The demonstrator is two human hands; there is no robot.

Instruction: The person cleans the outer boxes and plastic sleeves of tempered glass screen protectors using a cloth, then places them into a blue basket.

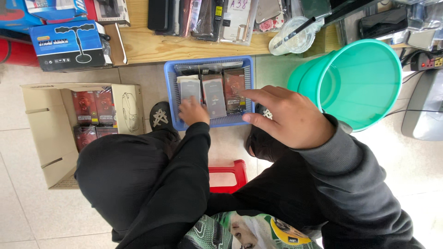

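Observation:
A blue plastic basket [171,83] sits on the floor in front of me, holding several flat packaged items [215,94] side by side. My left hand [193,111] reaches into the basket's near edge, fingers resting on the grey package at the left; whether it grips it I cannot tell. My right hand [286,117] hovers at the basket's right edge, index finger stretched toward the dark red package [234,87] and thumb near the basket rim. It holds nothing.
An open cardboard box [50,133] with red packages stands at left. A teal bucket [360,83] lies tipped at right. A red stool [227,175] is under me. A wooden shelf [152,46] with boxes and packaged cases runs along the top.

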